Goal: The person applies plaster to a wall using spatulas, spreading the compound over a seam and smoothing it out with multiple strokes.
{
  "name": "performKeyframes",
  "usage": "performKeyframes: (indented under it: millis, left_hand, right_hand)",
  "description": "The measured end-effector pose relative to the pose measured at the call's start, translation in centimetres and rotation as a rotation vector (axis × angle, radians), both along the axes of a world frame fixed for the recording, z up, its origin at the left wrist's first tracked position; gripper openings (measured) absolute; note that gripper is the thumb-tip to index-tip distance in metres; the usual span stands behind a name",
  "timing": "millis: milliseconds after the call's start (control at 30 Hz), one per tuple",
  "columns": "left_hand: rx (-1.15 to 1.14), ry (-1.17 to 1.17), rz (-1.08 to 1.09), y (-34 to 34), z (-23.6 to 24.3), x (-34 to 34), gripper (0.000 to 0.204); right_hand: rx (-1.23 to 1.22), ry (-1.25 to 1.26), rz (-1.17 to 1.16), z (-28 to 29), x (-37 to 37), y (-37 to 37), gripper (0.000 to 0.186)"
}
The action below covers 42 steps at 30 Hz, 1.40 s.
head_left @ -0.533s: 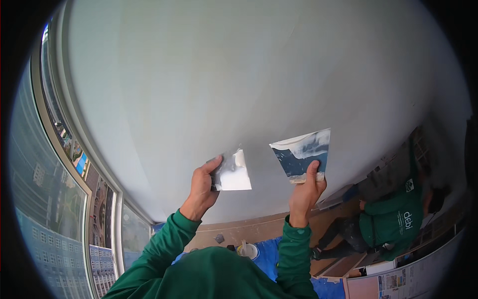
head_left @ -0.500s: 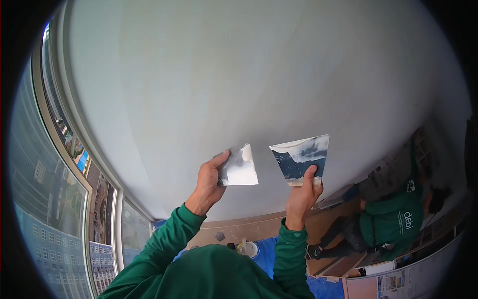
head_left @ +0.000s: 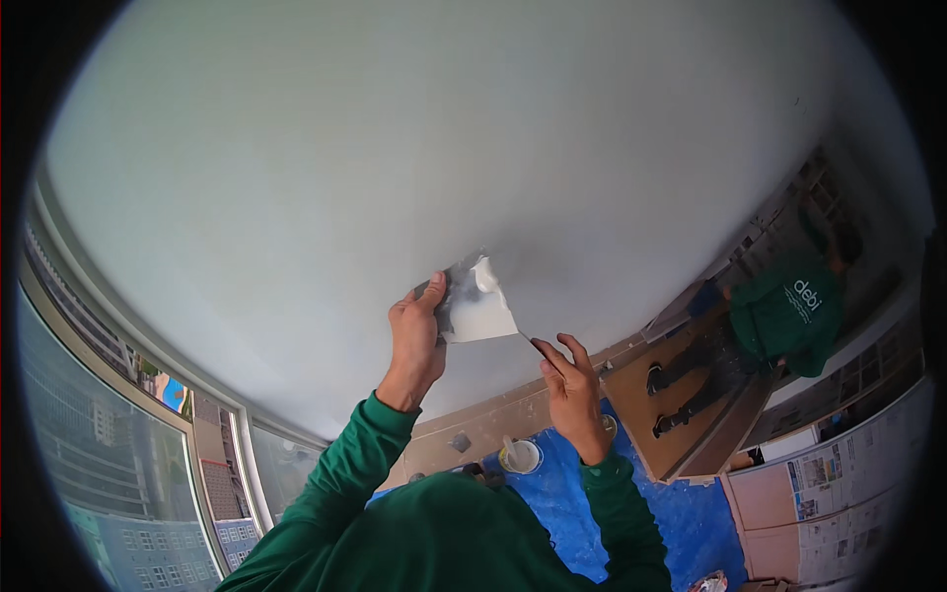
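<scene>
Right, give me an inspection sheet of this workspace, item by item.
Surface: smooth pale surface fills most of the view, grey smear by the blade.
Job's things: left hand presses a broad putty blade loaded with white filler to it; right hand holds a thin tool edge-on, its kind cannot be told.
Clutter: white tub on blue sheet, brown board, newspapers.
Grippers: both hands bare, sleeves green.
Cables: nothing seen.
Surroundings: windows at left; another person in green at right.
</scene>
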<state>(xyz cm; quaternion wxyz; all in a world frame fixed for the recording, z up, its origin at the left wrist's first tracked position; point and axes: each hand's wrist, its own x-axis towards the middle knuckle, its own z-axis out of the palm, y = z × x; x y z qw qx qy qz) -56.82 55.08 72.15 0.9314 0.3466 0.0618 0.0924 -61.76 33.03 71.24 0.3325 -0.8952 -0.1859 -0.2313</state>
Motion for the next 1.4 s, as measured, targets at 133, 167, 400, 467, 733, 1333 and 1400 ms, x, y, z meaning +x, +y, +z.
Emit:
performKeyframes:
  millis: [133, 167, 400, 467, 733, 1333, 1400]
  left_hand:
    - [0.063, -0.015, -0.059, 0.0, -5.3, -0.1, 0.027]
    - [0.040, 0.005, -0.005, 0.0, -6.0, -0.4, 0.027]
    - [-0.036, 0.398, -0.171, -0.2, -5.7, -6.0, 0.036]
    - [0.020, 0.154, -0.239, 0.1, -10.7, -3.5, 0.038]
    - [-0.065, 0.178, -0.433, -0.8, -8.2, -0.6, 0.043]
    - [0.057, 0.042, -0.601, -17.4, -3.8, 0.9, 0.027]
    - [0.074, 0.054, -0.649, -17.8, -3.2, 1.1, 0.028]
  right_hand:
    - [-0.452, 0.088, -0.030, 7.7, -3.9, -6.2, 0.039]
    - [-0.563, 0.047, 0.021, 10.2, -4.6, -6.0, 0.038]
    - [-1.048, -0.114, -0.010, 18.7, -10.1, 0.5, 0.040]
    - [-1.188, 0.025, -0.108, 19.7, -11.1, 2.2, 0.040]
    - [-1.191, 0.169, -0.034, 19.5, -8.3, 3.7, 0.034]
    - [1.811, 0.539, 0.284, -8.5, 9.1, -12.7, 0.030]
    - [1.518, 0.333, -0.119, -10.3, 8.8, -15.1, 0.031]
